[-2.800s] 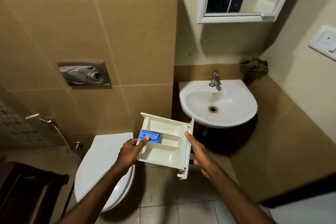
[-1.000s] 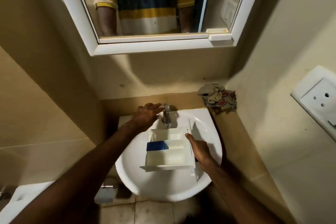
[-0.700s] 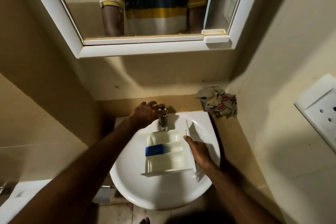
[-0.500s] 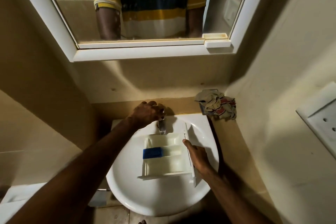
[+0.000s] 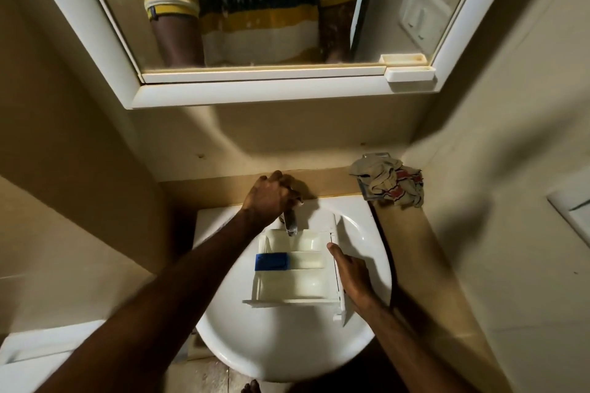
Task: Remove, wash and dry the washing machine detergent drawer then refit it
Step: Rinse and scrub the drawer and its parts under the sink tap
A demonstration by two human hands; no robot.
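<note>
The white detergent drawer [image 5: 300, 274] with a blue insert [image 5: 271, 261] sits over the white corner basin [image 5: 287, 341], its far end under the tap spout [image 5: 290, 224]. My right hand [image 5: 351, 277] holds the drawer by its front panel on the right side, thumb on the rim. My left hand [image 5: 269, 196] grips the tap handle behind the drawer; the handle is hidden under my fingers. Whether water runs, I cannot tell.
A crumpled rag [image 5: 388, 182] lies on the ledge at the back right of the basin. A white-framed mirror [image 5: 255, 25] hangs above. A wall socket [image 5: 571, 210] is on the right wall. A toilet cistern edge [image 5: 38, 351] shows at lower left.
I carried the drawer from beside the toilet to the basin and set it under the tap. My left hand left the drawer and closed over the tap handle.
</note>
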